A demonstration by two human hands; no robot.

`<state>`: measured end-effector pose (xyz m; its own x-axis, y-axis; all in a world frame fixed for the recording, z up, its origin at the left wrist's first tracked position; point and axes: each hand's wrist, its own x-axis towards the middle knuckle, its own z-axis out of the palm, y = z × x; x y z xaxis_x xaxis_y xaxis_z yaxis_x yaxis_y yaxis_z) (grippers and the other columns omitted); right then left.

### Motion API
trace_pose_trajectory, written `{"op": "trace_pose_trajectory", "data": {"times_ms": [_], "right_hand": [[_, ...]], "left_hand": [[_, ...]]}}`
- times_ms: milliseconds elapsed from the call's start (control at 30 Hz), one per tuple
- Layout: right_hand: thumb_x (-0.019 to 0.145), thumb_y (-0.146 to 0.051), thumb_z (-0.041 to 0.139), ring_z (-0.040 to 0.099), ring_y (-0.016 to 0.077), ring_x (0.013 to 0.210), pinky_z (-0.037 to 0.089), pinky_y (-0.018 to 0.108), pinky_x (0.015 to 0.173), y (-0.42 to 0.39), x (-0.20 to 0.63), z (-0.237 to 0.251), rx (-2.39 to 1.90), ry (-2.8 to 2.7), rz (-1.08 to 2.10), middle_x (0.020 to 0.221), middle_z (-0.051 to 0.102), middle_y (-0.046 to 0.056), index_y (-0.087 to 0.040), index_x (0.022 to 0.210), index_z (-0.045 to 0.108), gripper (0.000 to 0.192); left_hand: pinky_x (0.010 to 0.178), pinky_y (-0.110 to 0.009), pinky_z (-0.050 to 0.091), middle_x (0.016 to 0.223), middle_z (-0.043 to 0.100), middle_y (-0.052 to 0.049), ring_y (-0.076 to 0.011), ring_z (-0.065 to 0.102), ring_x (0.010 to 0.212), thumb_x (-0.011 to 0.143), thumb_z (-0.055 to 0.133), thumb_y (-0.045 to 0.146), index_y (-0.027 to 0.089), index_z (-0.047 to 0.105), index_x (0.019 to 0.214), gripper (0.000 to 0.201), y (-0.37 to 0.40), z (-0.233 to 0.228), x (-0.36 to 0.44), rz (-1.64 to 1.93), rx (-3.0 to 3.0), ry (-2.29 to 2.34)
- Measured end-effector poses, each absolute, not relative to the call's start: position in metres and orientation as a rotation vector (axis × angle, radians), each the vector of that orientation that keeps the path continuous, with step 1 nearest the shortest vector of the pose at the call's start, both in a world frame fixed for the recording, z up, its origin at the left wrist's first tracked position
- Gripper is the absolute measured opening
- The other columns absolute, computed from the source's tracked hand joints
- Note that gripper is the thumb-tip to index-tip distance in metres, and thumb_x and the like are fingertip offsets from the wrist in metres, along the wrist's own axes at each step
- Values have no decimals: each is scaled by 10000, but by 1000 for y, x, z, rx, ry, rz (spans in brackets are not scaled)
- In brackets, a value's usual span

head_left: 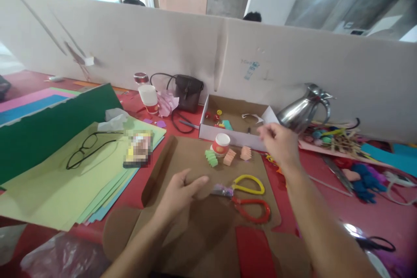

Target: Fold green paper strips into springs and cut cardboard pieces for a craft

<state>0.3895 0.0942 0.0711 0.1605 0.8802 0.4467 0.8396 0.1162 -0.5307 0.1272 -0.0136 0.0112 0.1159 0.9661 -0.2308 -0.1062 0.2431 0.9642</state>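
Note:
My left hand (pixel 180 193) rests palm down on a brown cardboard sheet (pixel 195 160), fingers spread, holding nothing. Just right of it lie scissors (pixel 243 189) with one yellow and one red handle. My right hand (pixel 280 143) hovers, blurred, above the front right corner of a shallow white cardboard box (pixel 234 139); whether it pinches anything is unclear. Between the hands stand a small white-lidded red jar (pixel 221 144) and three accordion-folded paper pieces: green (pixel 211 157), orange (pixel 230 157), peach (pixel 246 153).
Stacked coloured paper sheets (pixel 55 173) with black glasses (pixel 86 150) lie left. A black bag (pixel 188 92), a white cup (pixel 149 97) and a steel jug (pixel 304 110) stand by the back partition. Craft clutter (pixel 355 160) fills the right side. A red card (pixel 254 252) lies near me.

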Motion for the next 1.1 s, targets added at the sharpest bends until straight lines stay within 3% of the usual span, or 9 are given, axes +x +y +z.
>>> {"op": "trace_pose_trajectory", "data": {"times_ms": [100, 167, 267, 367, 500, 600, 733, 867, 1100], "right_hand": [[913, -443, 458, 624, 227, 670, 422, 315, 638, 39, 376, 48, -1835, -1896, 105, 657, 669, 68, -189, 690, 645, 387], [906, -277, 470, 640, 218, 812, 447, 315, 723, 11, 377, 28, -1750, -2142, 355, 886, 709, 62, -210, 939, 661, 205], [753, -55, 524, 526, 229, 1146, 403, 358, 968, -15, 387, -1, -1595, -2366, 539, 1203, 616, 64, -227, 1164, 579, 449], [649, 51, 439, 449, 225, 1224, 364, 372, 1035, -24, 396, -17, -1573, -2424, 497, 1245, 567, 80, -193, 1178, 554, 594], [627, 50, 402, 502, 231, 1164, 413, 373, 970, -20, 396, -19, -1569, -2424, 455, 1177, 591, 103, -171, 1136, 539, 572], [618, 32, 416, 559, 235, 1072, 450, 363, 899, -19, 395, -13, -1546, -2419, 441, 1113, 620, 92, -178, 1135, 517, 568], [609, 25, 429, 546, 254, 1113, 426, 403, 950, -36, 406, 1, -1570, -2380, 283, 1146, 618, 77, -213, 1150, 524, 599], [685, -30, 441, 570, 255, 1098, 455, 409, 925, -74, 426, 9, -1823, -2191, 271, 1187, 609, 60, -261, 1214, 501, 580], [875, -211, 393, 657, 306, 961, 483, 350, 613, -110, 433, 1, -2311, -1927, 199, 1226, 568, 149, -250, 1390, 388, 516]], "left_hand": [[728, -288, 525, 945, 716, -53, -197, 668, 830, 716, 751, 384, 180, 626, 1067, 425, -9, 0, 113, 1152, 805, 1177], [731, -265, 517, 985, 705, -40, -176, 663, 839, 681, 781, 333, 206, 589, 1125, 500, -6, -7, 103, 1213, 785, 1206], [690, -227, 489, 1003, 686, -28, -140, 643, 799, 691, 752, 267, 225, 532, 1224, 578, -3, -19, 93, 1197, 816, 1207], [663, -223, 463, 1039, 667, -59, -132, 621, 775, 694, 724, 247, 191, 501, 1298, 646, -2, -25, 92, 1134, 894, 1285], [692, -240, 468, 1132, 635, -98, -162, 620, 863, 669, 736, 268, 169, 499, 1319, 699, 0, -25, 95, 1159, 985, 1313], [690, -248, 471, 1031, 658, -81, -163, 619, 825, 667, 736, 304, 167, 529, 1311, 689, 1, -26, 91, 1192, 1018, 1382], [694, -254, 470, 902, 671, -35, -138, 599, 740, 678, 729, 325, 190, 565, 1303, 660, 2, -29, 81, 1181, 1079, 1514], [800, -287, 492, 1013, 703, -62, -178, 638, 881, 642, 765, 274, 177, 592, 1269, 658, 0, -23, 92, 1133, 1014, 1446], [818, -334, 502, 998, 713, -81, -236, 654, 933, 650, 743, 256, 153, 631, 1209, 579, 11, -27, 132, 962, 1187, 1395]]}}
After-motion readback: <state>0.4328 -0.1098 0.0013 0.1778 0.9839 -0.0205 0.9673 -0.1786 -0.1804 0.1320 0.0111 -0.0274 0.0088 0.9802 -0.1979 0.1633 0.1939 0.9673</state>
